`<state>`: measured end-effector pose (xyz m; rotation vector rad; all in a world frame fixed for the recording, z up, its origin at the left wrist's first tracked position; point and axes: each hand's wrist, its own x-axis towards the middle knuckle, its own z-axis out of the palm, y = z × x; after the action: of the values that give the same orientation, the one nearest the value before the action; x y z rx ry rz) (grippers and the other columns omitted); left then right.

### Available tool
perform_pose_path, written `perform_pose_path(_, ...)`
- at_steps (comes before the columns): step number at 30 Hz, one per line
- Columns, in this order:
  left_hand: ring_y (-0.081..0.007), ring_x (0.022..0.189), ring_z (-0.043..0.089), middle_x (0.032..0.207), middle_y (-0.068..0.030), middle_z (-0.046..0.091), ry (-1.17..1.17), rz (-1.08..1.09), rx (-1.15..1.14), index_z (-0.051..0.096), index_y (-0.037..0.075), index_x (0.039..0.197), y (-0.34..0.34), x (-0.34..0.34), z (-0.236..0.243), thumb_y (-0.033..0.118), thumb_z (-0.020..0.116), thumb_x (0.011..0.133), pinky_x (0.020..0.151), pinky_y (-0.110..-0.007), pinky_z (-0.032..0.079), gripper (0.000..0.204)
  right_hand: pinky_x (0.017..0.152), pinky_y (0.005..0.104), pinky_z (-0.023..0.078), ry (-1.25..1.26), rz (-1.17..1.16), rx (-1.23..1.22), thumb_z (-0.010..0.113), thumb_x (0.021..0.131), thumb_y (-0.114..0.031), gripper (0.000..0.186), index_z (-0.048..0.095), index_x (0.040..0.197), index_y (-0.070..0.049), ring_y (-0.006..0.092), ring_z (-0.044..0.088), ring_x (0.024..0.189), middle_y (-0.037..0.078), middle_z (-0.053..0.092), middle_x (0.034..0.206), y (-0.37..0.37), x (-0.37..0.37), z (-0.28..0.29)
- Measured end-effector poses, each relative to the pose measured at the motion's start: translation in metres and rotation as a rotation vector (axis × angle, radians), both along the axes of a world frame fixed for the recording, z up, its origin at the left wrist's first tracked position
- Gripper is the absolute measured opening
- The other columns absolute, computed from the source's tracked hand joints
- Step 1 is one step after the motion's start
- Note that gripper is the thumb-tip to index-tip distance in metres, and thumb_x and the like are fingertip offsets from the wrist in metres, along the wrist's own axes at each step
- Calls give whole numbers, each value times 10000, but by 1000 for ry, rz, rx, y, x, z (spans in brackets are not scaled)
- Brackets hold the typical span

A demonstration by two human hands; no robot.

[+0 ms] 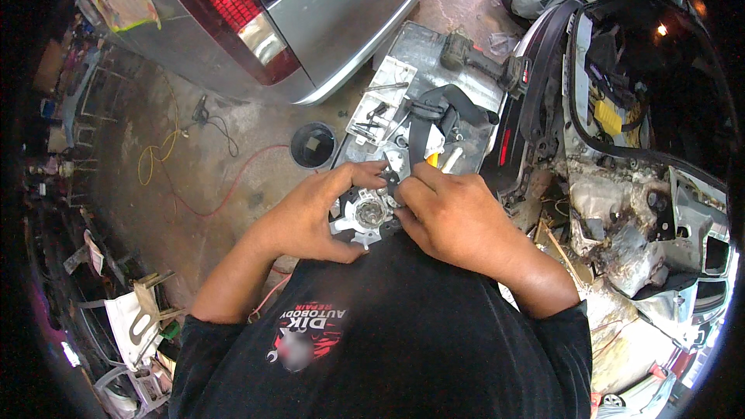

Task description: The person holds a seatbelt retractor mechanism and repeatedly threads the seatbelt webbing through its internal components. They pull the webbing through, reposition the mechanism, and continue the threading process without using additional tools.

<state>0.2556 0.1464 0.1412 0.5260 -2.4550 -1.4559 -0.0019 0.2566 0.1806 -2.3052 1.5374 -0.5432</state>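
Observation:
My left hand [322, 209] grips a silver-white part with a round, ridged hub [371, 212] between thumb and fingers, close in front of my body. My right hand [446, 217] is closed in a pinch at the part's right edge, against a small dark piece [391, 180] at its top. What those fingertips hold is partly hidden by the hand itself. Just beyond my hands lies a black strap with a dark housing [428, 112], on a grey metal work surface [407, 43].
On the surface stand a white tray [383, 101] with small tools and a dark cordless power tool [483, 62]. A black bucket [313, 145] sits on the floor to the left, near a red hose [225, 195]. A silver vehicle [349, 23] is ahead; an opened car body [559, 109] is on the right.

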Motion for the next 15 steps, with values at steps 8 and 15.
perform_pose_path(8,-448,1514,583,1610,-289,603,20,-3,-19,602,41,1424,-1,-3,5,136,960,624,1227,-476,482,882,712,498,597,-347,-16,37,805,876,-124,210,652,1002,-54,393,735,856,154,654,970,-2,-9,-2)
perform_pose_path(15,-426,1513,583,1653,-265,572,31,3,7,586,103,1437,0,-1,-4,145,988,601,1250,-517,452,928,730,489,570,-534,-129,132,784,839,-35,208,645,993,-57,396,715,808,157,671,924,3,-7,-9)
